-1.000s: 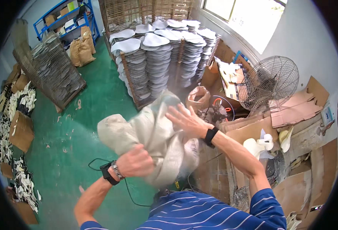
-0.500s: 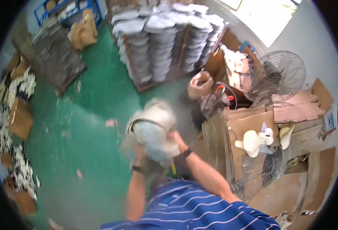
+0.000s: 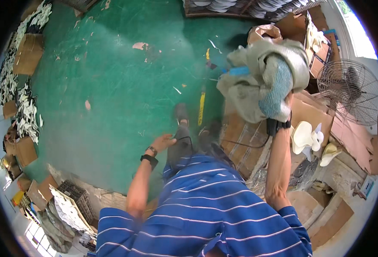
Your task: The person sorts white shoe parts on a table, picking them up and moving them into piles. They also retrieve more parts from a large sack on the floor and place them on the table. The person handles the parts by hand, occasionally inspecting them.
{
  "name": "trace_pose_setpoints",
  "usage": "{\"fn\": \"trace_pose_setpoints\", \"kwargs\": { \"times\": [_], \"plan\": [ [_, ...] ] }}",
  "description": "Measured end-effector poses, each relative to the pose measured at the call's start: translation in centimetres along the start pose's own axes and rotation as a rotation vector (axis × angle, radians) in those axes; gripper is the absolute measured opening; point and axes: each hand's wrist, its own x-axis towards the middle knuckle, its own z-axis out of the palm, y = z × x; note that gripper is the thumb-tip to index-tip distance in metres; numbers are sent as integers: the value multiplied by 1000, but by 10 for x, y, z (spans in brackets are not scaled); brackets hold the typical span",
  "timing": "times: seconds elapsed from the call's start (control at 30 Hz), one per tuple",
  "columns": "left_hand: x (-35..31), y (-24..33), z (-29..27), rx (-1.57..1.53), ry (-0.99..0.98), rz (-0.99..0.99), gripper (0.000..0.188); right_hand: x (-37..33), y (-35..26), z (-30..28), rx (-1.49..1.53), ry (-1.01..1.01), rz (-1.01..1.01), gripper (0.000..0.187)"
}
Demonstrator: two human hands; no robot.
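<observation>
Bunching forward and leftward of the nearer right hand (image 3: 289, 100), whose mostly hidden fingers seem closed on it, the grey-green cloth bundle (image 3: 264, 81) stretches roughly sideways, well apart from the loosely half-open, apparently empty left hand (image 3: 161, 142).

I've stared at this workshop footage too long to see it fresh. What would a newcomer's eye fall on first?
Probably the crumpled woven sack, grey-green with a bluish patch, at upper right, where it partly hides the right hand. Next might come the large wire-caged fan near the right edge, then the green floor across the upper left and middle, with a yellow strip on it.
</observation>
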Motion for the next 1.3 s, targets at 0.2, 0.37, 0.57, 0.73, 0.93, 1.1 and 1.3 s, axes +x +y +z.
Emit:
{"fn": "trace_pose_setpoints", "kwargs": {
  "times": [0.2,0.37,0.57,0.73,0.93,1.1,1.3],
  "plan": [
    [40,-17,-15,-159,-58,-159,60,-83,142,-78,-180,-149,405,40],
    [50,16,-45,-401,-17,-109,38,-127,136,-79,270,-157,849,41],
    [54,81,-96,61,540,90,44,-134,95,-49,485,3,740,33],
    [11,216,-76,140,497,585,51,-117,55,-7,51,48,575,31],
    [-61,363,20,156,296,786,87,-82,-51,64,-65,-210,342,34],
    [52,346,21,-96,-9,670,97,-40,-64,97,116,-342,258,36],
    [88,396,33,-819,-329,559,63,24,-75,121,668,-735,446,36]
  ]
}}
